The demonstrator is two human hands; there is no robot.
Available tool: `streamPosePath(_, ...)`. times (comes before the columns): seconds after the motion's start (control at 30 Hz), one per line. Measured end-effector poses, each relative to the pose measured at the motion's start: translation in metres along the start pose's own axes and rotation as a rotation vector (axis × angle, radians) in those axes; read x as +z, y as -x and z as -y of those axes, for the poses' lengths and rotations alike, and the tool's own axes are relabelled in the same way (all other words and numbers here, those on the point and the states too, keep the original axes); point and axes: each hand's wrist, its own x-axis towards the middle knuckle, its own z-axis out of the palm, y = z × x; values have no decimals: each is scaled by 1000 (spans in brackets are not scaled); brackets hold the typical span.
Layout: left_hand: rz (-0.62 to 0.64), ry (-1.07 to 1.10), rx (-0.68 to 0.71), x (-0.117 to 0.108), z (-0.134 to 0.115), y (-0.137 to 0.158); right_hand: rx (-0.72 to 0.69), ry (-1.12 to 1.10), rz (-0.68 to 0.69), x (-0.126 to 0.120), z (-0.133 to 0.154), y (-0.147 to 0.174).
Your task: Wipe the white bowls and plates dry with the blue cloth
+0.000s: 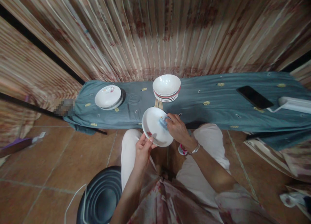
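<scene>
My left hand (143, 145) grips the near-left rim of a white plate (155, 120) with a red flower motif, tilted above my lap. Its thumb lies on the upper face and the fingers go underneath. Pressed to the plate's right side, my right hand (177, 127) is closed on a bluish cloth (163, 121). Just beyond the plate, several wooden chopsticks (158, 104) lie on the cloth-covered bench, their far ends hidden by a stack of white bowls (167, 84). Farther left stands a short stack of white floral plates (108, 97).
A green-grey cloth (194, 112) covers the long bench. On its right lie a black phone (254, 97) and a white object (295, 104) with a bent arm. A dark round basin (103, 198) with a wire handle stands on the tiled floor at left. Pleated curtains hang behind.
</scene>
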Motion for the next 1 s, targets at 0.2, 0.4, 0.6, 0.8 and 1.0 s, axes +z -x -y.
streamPosePath(0.2,-18,-22,30,-5,1,-3,-86,-92,128,0,2,4)
streamPosePath(0.4,-49,-32,50,-8,-1,-6,-190,-170,125,-3,4,9)
streamPosePath(0.6,-55,-31,48,-8,-2,-7,-179,-325,225,-1,2,12)
streamPosePath(0.8,-57,-8,44,-7,0,-8,-198,-478,216,-4,10,12)
streamPosePath(1.0,-35,-8,44,-5,-1,-8,-231,-506,158,-5,21,11)
